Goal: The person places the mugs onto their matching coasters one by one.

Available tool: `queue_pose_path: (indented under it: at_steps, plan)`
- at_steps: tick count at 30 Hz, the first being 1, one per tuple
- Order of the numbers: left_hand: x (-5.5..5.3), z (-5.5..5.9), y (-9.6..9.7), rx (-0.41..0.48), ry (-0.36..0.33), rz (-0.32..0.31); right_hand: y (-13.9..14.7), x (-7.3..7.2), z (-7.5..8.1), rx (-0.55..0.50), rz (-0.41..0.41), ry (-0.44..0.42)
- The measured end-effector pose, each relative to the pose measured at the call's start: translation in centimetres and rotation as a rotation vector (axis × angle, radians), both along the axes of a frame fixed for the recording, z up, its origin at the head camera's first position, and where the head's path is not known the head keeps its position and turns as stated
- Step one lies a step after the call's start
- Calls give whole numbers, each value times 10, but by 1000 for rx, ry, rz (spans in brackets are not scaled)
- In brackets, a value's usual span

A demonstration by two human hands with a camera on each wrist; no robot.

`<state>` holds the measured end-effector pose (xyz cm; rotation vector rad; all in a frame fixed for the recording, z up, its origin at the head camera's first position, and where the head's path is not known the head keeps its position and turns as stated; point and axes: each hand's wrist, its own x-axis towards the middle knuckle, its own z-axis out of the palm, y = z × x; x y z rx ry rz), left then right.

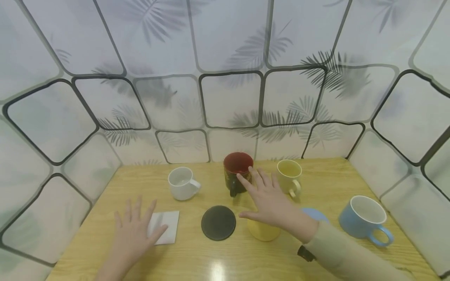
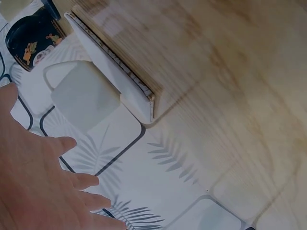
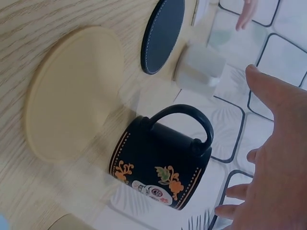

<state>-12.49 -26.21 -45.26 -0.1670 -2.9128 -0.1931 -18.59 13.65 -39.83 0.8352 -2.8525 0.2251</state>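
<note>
My left hand (image 1: 131,234), fingers spread, hovers over the left of the table beside a white square coaster (image 1: 166,228) and holds nothing. Behind that coaster stands a white mug (image 1: 182,185). With fingers spread and nothing held, my right hand (image 1: 268,201) reaches over a yellow round coaster (image 1: 264,231), partly hidden beneath it. Its fingertips overlap a black mug (image 3: 160,163) with a dark red inside and orange flower decoration. Left of the yellow coaster lies a black round coaster (image 1: 218,223). A yellow mug (image 1: 286,179) stands just beyond the right hand.
At the right of the wooden table (image 1: 197,257) stands a blue mug (image 1: 362,218), its handle toward the front. A blue coaster (image 1: 315,214) shows partly behind the right forearm. Patterned curtain-like walls (image 1: 232,101) with leaf prints border the back and both sides.
</note>
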Motion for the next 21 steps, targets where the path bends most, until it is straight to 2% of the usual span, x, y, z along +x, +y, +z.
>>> queue_pose_path:
  at_steps: [12,21]
  plan:
    - [1,-4,-12,2,20,1,-28,-2,-2,27,40,-88]
    - [-2,-11,-21,-16,-26,-8,-44,-6,-2,52,56,-90]
